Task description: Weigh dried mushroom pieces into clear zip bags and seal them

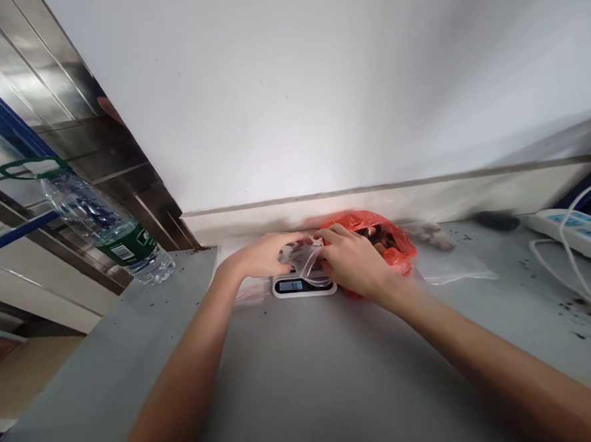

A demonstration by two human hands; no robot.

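Clear plastic bag [305,256]: over digital scale [304,287], fingers of left hand [265,255] and right hand [352,256] grasping it. Grey tabletop [289,368]: open room before the scale; wall [293,101] along back edge. Counted: one scale, one red bag [358,219] beside right hand, one bottle [108,222] near left edge.

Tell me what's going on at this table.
A person's left hand and right hand are both at a clear plastic bag, over a small digital scale with its display lit. The hands hide whether the bag rests on the scale. By the right hand, an open red plastic bag shows brown pieces inside. A clear bottle stands near the table's left edge.
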